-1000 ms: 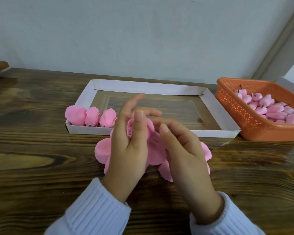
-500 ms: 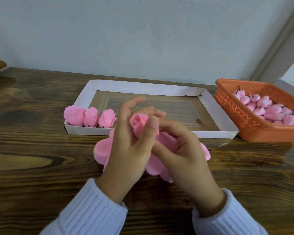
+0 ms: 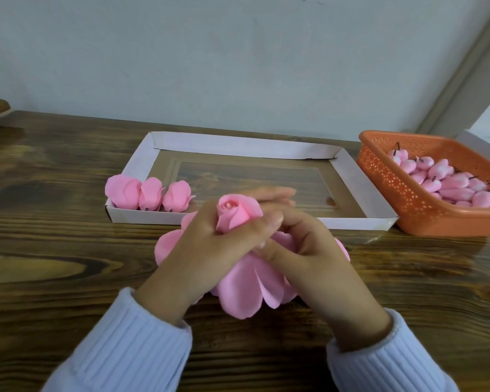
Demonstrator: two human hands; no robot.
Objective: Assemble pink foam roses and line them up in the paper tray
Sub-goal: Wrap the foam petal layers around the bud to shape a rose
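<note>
Pink foam rose (image 3: pixel 235 212) is held up over the tabletop (image 3: pixel 54 250), just in front of the paper tray (image 3: pixel 266 148). Far left in the tray, three finished roses (image 3: pixel 150 195) haven't moved. My left grip (image 3: pixel 207 250) wraps the rose, index finger now laid flat behind it, no longer lifted. My right grip (image 3: pixel 309 256) pinches the spread petals (image 3: pixel 249 290) beneath. Orange basket (image 3: pixel 425 205) of small buds (image 3: pixel 450 185) stays right.

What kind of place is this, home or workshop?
Probably a craft worktable; home or workshop, I cannot tell. A dark wooden table holds a white paper tray with three pink foam roses and an orange plastic basket of pink buds.
</note>
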